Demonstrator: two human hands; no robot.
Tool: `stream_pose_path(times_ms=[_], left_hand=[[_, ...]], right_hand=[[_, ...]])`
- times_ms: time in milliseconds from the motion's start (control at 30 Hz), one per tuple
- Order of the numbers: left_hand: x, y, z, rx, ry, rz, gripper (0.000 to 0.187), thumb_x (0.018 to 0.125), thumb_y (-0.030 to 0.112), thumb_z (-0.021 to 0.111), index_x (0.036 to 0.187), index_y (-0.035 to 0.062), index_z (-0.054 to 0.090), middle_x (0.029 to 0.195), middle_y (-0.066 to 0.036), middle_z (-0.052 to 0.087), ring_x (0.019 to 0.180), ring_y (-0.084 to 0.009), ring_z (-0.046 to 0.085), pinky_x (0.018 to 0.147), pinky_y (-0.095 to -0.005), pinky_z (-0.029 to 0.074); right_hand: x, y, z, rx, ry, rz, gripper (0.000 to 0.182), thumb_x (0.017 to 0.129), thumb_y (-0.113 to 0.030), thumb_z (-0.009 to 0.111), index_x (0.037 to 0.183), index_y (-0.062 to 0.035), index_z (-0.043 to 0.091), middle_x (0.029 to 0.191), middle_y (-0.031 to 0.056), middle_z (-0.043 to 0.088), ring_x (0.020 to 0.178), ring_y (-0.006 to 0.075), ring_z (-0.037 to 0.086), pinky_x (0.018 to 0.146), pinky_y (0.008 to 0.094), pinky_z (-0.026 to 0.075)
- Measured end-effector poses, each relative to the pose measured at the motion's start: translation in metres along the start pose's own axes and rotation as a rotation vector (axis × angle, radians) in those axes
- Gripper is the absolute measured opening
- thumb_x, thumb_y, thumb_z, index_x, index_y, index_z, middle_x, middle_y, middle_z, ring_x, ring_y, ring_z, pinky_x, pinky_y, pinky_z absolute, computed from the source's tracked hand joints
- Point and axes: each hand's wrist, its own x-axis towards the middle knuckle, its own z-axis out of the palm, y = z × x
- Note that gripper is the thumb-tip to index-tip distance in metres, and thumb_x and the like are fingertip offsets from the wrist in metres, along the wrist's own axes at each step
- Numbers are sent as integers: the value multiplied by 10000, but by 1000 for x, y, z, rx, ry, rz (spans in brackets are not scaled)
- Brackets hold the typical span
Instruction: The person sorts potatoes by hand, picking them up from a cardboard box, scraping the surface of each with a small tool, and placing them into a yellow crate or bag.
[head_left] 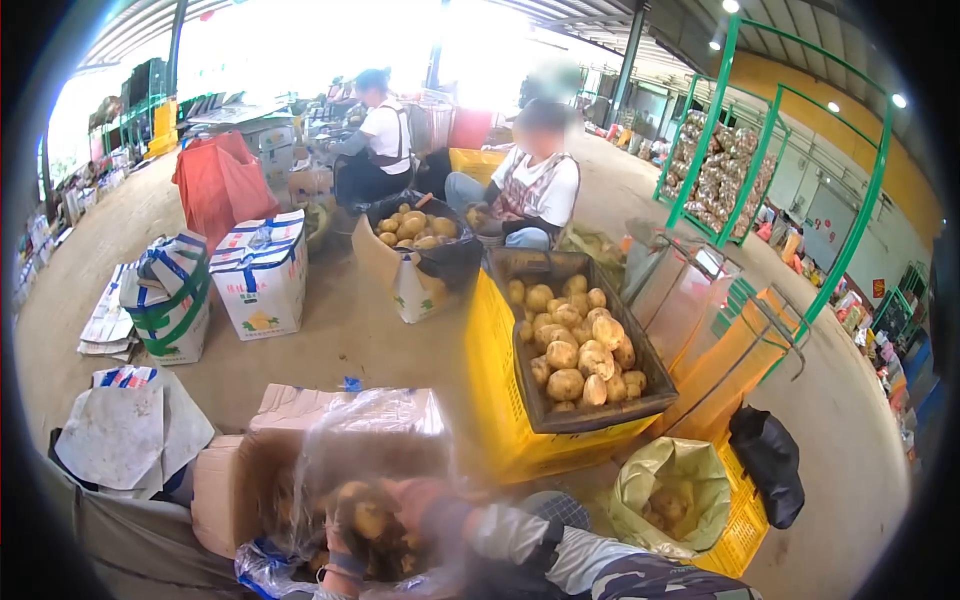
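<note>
We're low over the box point(240, 480) now, lined with a clear bag point(370, 440), and both hands are down in it among the potatoes point(365, 520). Left hand point(345, 560) sits at the near edge — gloved, curled around a potato as far as we can judge, though blur hides the fingers. Right hand point(425, 500) comes across from the sleeve side, cupped over the pile; how wide it is spread we cannot tell, nor whether it truly grips. To do this well, we'd say keep the bag's mouth wide and lay the potatoes in gently, not drop them — the film looks thin. More potatoes wait in the dark crate point(580, 350) on the yellow bin point(495, 400) just beside. Two people point(530, 180) sort further back.
</note>
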Motion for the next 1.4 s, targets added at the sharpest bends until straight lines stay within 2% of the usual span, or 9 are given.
stream_pose_path(times_ms=[167,300,400,467,567,633,900,1033,1400], left_hand=[[-7,-5,-11,-201,16,-216,551,946,538,548,1282,102,553,1213,-92,614,1089,-259,622,916,-412,533],[-14,28,-8,369,-19,160,594,941,560,530,1329,110,530,1254,-89,601,1129,-267,612,926,-412,531],[-6,72,22,-724,-137,-332,606,975,554,431,1412,135,469,1319,-82,574,1190,-254,579,954,-411,523],[-10,53,16,-584,-91,-215,636,942,514,520,1443,133,432,1383,-95,529,1229,-267,548,969,-415,511],[-20,54,9,671,107,335,526,878,164,710,1330,-10,505,1210,-153,639,1073,-283,643,928,-375,529],[-14,62,5,440,76,75,565,831,136,756,1311,-30,507,1189,-180,649,1056,-291,651,909,-374,532],[-3,27,-18,914,91,465,470,906,202,661,1314,16,519,1198,-166,637,1059,-248,642,874,-363,549],[-5,64,8,-276,162,-125,455,891,166,686,1306,55,537,1189,-117,635,1035,-225,647,876,-357,561],[4,65,-9,-19,21,12,518,808,129,780,1261,47,543,1143,-106,651,1014,-203,649,884,-344,555]], right_hand=[[-6,-7,23,-149,-78,-73,524,909,-237,564,1407,-109,460,1168,139,683,1030,287,686,800,380,554],[10,8,49,-168,97,-159,449,934,-234,526,1364,-109,488,1248,140,640,1083,249,664,778,358,558],[20,30,55,-95,363,-191,404,918,-275,534,1279,-96,553,1258,151,630,1108,277,638,868,376,521],[23,41,47,-73,368,-161,404,890,-330,560,1209,-85,607,1249,157,633,1119,313,619,968,401,482],[5,7,17,11,10,120,542,907,-401,596,1384,-158,506,1326,151,594,1212,321,576,1000,422,474],[11,-4,9,-8,-79,152,578,906,-409,610,1409,-156,481,1317,155,599,1201,325,583,1004,423,472],[15,-1,19,-82,-32,73,653,915,-376,625,1493,-195,380,1276,153,621,1181,328,594,993,406,480],[17,-12,-7,-97,-110,170,656,922,-349,625,1505,-203,361,1270,159,623,1181,324,595,994,403,481],[18,0,10,-144,-17,73,543,888,-157,575,1423,-171,480,1149,166,674,1058,333,658,881,438,533]])
